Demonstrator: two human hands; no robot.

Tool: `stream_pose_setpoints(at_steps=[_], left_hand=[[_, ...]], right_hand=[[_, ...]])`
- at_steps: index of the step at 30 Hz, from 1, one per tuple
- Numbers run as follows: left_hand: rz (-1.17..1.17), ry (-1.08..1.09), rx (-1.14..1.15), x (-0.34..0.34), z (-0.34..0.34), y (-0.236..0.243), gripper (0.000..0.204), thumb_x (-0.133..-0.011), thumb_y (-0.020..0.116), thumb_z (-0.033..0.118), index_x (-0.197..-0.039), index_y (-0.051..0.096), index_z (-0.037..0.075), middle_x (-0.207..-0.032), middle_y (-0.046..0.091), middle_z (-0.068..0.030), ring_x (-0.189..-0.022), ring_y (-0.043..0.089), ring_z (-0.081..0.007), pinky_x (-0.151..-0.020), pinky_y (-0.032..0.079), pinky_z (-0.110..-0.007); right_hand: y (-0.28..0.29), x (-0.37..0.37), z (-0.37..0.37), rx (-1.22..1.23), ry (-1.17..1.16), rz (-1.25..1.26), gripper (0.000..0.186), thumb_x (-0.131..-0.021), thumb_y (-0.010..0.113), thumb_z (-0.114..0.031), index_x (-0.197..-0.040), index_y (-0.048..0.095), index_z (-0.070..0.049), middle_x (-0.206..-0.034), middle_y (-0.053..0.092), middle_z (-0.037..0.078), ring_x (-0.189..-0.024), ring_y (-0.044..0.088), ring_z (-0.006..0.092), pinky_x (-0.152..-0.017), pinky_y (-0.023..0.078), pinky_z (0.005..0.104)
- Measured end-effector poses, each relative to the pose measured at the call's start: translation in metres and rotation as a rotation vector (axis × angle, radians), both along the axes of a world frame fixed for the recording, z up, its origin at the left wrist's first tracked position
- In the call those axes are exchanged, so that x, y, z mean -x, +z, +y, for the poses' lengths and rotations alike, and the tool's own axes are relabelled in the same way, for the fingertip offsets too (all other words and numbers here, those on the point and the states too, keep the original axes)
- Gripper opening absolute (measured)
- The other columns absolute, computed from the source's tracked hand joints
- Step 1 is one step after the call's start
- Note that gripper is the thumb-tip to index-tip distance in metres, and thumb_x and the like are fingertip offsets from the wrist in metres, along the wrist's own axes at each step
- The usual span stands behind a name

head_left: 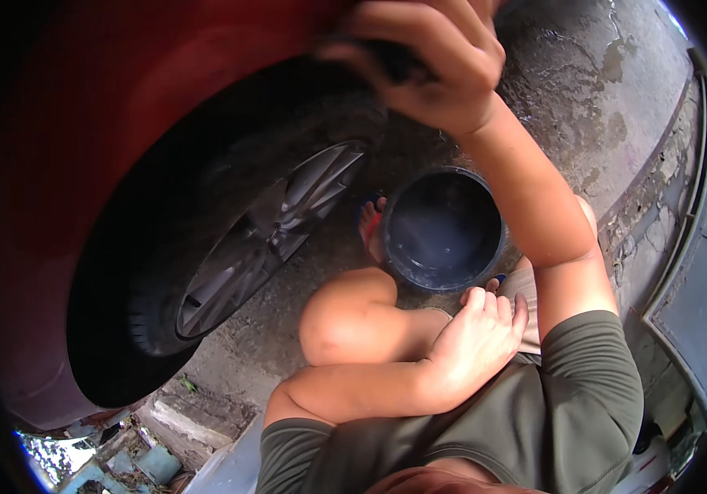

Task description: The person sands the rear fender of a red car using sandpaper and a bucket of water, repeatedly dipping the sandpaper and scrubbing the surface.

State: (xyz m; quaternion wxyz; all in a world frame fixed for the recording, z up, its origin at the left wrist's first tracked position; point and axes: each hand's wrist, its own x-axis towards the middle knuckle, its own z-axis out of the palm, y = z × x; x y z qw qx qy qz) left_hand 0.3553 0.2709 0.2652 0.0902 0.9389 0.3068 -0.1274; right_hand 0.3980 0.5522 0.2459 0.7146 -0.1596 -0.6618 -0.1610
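My right hand (440,62) is raised at the top of the view, beside the red car body (230,41) above the wheel. Its fingers curl round a dark thing, smeared by motion, whose kind I cannot make out. My left hand (481,337) lies loosely across my lap with nothing visible in it, its fingers slightly apart. Between my feet stands a round black bucket (444,226) with greyish, cloudy water in it. Left of the bucket is the car's wheel (275,235), with a dark tyre and silver spokes.
Wet, stained concrete (559,90) spreads beyond the bucket. A grey-blue vehicle (699,305) stands along the right edge. At the lower left lie broken concrete (189,424) and rubble. My bent knee (337,325) is close to the wheel.
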Motion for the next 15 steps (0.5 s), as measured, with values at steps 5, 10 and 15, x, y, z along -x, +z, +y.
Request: stream_pose_setpoints(at_steps=[5,10,15], left_hand=[[-0.088,0.013,0.041,0.004,-0.001,-0.009,0.048,-0.093,0.055,0.018,-0.137,0.059,-0.002,-0.086,0.058,-0.0024,-0.080,0.054,-0.0160,-0.078,0.041,-0.033],[-0.053,0.027,0.023,0.002,0.001,0.000,0.049,-0.093,0.054,0.018,-0.138,0.058,-0.002,-0.086,0.058,-0.0025,-0.080,0.055,-0.0175,-0.079,0.041,-0.034],[-0.021,0.000,0.070,0.000,0.007,-0.006,0.050,-0.092,0.056,0.018,-0.138,0.058,-0.003,-0.084,0.057,-0.0018,-0.080,0.055,-0.0156,-0.077,0.041,-0.032]], right_hand=[[0.007,0.007,0.018,-0.052,-0.050,-0.006,0.027,-0.068,0.080,-0.025,-0.090,0.073,-0.011,-0.084,0.065,0.002,-0.081,0.056,0.0232,-0.077,0.039,0.0338],[-0.005,-0.014,-0.003,0.105,-0.056,-0.066,0.026,-0.069,0.084,-0.022,-0.090,0.073,-0.011,-0.082,0.066,0.001,-0.081,0.058,0.0231,-0.076,0.039,0.0340],[0.000,-0.006,0.016,-0.143,-0.063,-0.030,0.023,-0.068,0.077,-0.025,-0.087,0.070,-0.011,-0.083,0.063,0.000,-0.080,0.056,0.0214,-0.075,0.038,0.0334]])
